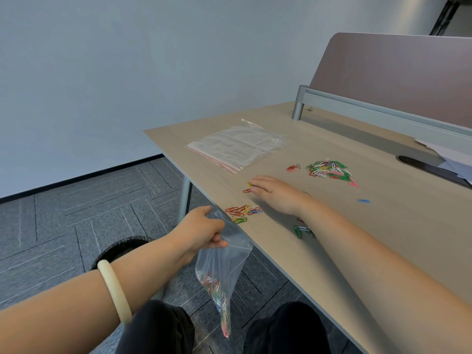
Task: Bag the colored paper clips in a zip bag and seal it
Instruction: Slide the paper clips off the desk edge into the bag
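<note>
left hand (204, 229) pinching clear plastic zip bag (221, 267) at surface (383, 226) edge | right hand (274, 191) flat, released, over coloured wire paper clips (242, 212)

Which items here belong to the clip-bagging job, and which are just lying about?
Job:
- zip bag in left hand
- right hand
- clips at table edge
- big clip pile
- stray blue clip

Lying about:
- spare bags
- papers
- bin

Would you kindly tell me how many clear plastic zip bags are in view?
2: one clear plastic zip bag hangs from the left hand at the table edge; another lies flat on the wooden table.
</note>
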Demonstrator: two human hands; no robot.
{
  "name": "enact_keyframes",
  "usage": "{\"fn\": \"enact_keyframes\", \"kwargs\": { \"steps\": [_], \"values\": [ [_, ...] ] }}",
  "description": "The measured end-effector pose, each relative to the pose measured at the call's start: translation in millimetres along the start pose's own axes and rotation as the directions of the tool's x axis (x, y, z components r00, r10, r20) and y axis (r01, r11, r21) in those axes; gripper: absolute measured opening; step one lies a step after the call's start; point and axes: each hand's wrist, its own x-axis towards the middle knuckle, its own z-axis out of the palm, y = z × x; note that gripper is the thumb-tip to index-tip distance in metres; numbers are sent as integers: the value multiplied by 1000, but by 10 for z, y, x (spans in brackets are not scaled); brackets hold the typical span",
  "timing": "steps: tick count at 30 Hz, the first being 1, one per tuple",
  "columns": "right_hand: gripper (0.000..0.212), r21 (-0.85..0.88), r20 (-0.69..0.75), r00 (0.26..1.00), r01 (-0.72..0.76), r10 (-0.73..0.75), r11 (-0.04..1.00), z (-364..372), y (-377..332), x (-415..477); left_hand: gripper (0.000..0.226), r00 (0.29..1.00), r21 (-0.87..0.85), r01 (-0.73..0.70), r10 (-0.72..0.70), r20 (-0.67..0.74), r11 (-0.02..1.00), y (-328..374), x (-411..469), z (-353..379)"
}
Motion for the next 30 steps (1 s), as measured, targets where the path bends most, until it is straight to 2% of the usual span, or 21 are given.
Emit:
{"fn": "enact_keyframes", "kwargs": {
  "steps": [6, 10, 12, 14, 18, 22, 27, 29, 30],
  "values": [
    [34, 21, -69, 975, 213, -211, 977, 131, -127, -199, 68, 1000, -4, 2, -2, 1, 1000, -3, -14, 4],
    [30, 98, -131, 957, 272, -258, 957, 178, -151, -288, 70, 1000, 0, 2, -2, -4, 1000, -20, -6, -4],
    [29, 148, -198, 953, 259, -228, 954, 143, -161, -258, 71, 1000, -5, 2, -2, -3, 1000, -28, 1, -6],
    [33, 184, -203, 966, 197, -159, 963, 86, -186, -190, 72, 1000, -7, 2, -2, 0, 1000, -35, 7, -3],
    [39, 174, -42, 995, 96, -90, 980, 102, -237, -31, 72, 1000, -10, 3, -3, -3, 1000, -29, -1, 8],
    [36, 230, -43, 993, 120, -113, 966, 184, -243, -78, 72, 1000, -20, 12, -12, 0, 1000, -47, 4, 2],
    [32, 381, -38, 987, 156, -153, 911, 132, -236, -296, 71, 1000, -25, 5, -5, -2, 1000, -69, 4, -7],
    [34, 338, -78, 990, 141, -122, 931, 54, -136, -349, 71, 1000, -25, -2, 2, 0, 1000, -63, -1, 0],
    [39, 246, -90, 990, 131, -111, 960, 10, -71, -377, 71, 1000, -25, -5, 5, 0, 1000, -57, -8, 3]
  ]
}}
